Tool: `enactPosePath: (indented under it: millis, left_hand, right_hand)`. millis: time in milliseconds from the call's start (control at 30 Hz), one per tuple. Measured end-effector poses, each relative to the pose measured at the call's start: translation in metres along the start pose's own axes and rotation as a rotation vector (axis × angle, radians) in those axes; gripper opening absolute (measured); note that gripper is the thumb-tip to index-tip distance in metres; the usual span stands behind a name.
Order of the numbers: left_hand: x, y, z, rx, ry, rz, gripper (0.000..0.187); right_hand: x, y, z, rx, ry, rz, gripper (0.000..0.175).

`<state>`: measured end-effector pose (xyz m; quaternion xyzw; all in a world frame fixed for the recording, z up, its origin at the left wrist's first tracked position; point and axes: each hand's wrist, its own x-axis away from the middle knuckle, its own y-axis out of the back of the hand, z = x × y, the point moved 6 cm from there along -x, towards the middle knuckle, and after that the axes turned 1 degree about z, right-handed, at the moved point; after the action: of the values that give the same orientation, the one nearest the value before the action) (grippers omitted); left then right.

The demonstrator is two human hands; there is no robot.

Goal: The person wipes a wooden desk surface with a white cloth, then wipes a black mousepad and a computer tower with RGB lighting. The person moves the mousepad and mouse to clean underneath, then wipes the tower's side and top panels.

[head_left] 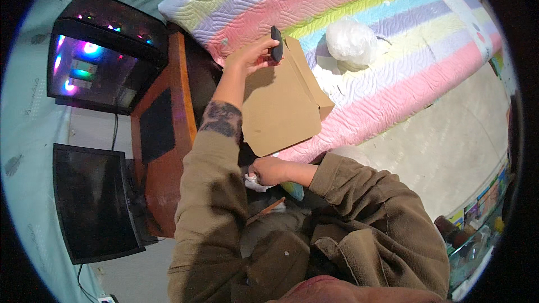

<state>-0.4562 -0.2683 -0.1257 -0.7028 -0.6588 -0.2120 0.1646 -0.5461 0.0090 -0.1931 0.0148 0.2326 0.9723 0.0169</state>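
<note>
My left hand (254,57) is raised over the far end of a brown cardboard box (284,109), with a thin black object (276,44) pinched upright in its fingers. What that object is cannot be made out. The box rests at the edge of a striped quilt (379,92), with a folded flap along its right side. Close to my body, below the box's near edge, my right hand (271,171) is closed around a crumpled white cloth or tissue (257,184). Part of that cloth is hidden by my fingers.
A bunched white plastic bag (351,42) sits on the quilt beyond the box. On the left are a wooden desk (185,88), a lit computer case (107,54) and a dark monitor (94,204). A glass-edged surface (471,244) with items stands at lower right.
</note>
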Motion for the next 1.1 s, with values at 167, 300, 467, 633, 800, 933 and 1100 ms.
enactPosePath:
  millis: [167, 300, 467, 633, 800, 933, 1100]
  left_hand:
    - [0.091, -0.003, -0.051, 0.244, -0.141, 0.260, 0.054]
    - [0.159, 0.012, -0.058, 0.158, -0.162, 0.211, 0.057]
    - [0.246, 0.054, -0.052, 0.242, -0.240, 0.193, 0.056]
    - [0.330, 0.135, -0.019, 0.447, -0.367, -0.187, 0.051]
    - [0.390, 0.207, 0.054, 0.898, -0.368, -0.878, 0.039]
    - [0.399, 0.238, 0.093, 1.048, -0.431, -1.034, 0.033]
    - [0.379, 0.251, 0.123, 1.072, -0.460, -1.124, 0.026]
  right_hand:
    - [-0.006, -0.001, -0.009, -0.007, -0.082, -0.002, 0.033]
    - [-0.009, -0.007, -0.019, -0.026, -0.056, 0.000, 0.033]
    - [-0.011, -0.013, -0.039, -0.011, -0.077, -0.035, 0.034]
    - [-0.012, -0.015, -0.055, -0.182, -0.139, 0.027, 0.029]
    - [-0.017, -0.014, -0.054, -0.148, -0.131, -0.008, 0.021]
    - [-0.021, -0.016, -0.050, -0.164, -0.134, 0.005, 0.020]
    - [-0.023, -0.018, -0.054, -0.180, -0.165, 0.036, 0.022]
